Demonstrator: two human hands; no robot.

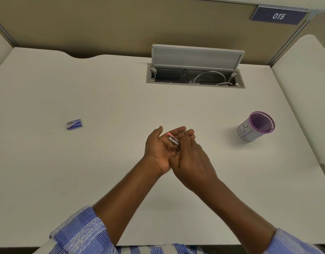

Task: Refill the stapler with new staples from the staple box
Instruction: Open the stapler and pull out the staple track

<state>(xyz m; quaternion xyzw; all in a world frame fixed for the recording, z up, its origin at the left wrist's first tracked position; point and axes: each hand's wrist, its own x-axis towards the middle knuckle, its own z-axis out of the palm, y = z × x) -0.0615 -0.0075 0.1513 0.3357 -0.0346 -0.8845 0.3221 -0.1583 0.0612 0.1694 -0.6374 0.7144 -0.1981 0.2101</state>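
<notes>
A small stapler (pixel 173 140) with a metal body and a pink tip lies in the upturned palm of my left hand (pixel 159 151), above the middle of the white desk (pixel 112 99). My right hand (pixel 192 160) comes over it from the right, its fingers on the stapler's near end and covering part of it. Whether the stapler is hinged open is hidden by the fingers. The blue and white staple box (pixel 74 124) rests shut on the desk far to the left, well away from both hands.
A purple-rimmed mesh pen cup (pixel 255 127) stands at the right. At the back of the desk a cable hatch (pixel 194 77) is open with its lid (pixel 196 57) raised and white cables inside. A beige partition with a "015" sign (pixel 278 16) lines the rear.
</notes>
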